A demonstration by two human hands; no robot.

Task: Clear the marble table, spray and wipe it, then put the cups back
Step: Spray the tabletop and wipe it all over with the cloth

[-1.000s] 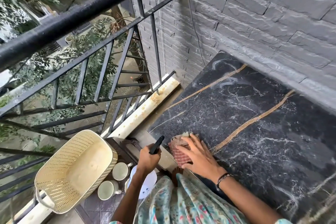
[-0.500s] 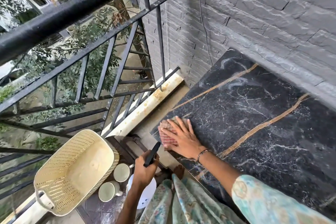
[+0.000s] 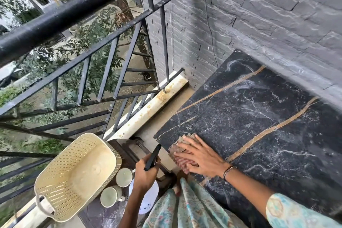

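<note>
While the black marble desk (image 3: pixel 259 116) is abutting a grey brick wall (image 3: pixel 277 15), the right hand (image 3: pixel 201 157) is pressing flat, released, on a cloth (image 3: pixel 182 144) at seven o'clock; the left hand (image 3: pixel 146 172) is grasping a black spray trigger (image 3: pixel 152 157).

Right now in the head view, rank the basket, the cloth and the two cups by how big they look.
1. cream basket, by far the largest.
2. checked cloth, partly under the right hand.
3. two cups, look alike.

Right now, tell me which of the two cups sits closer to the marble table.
The upper cup, beside the left hand gripping the spray bottle; the other cup sits farther from the marble table.
</note>
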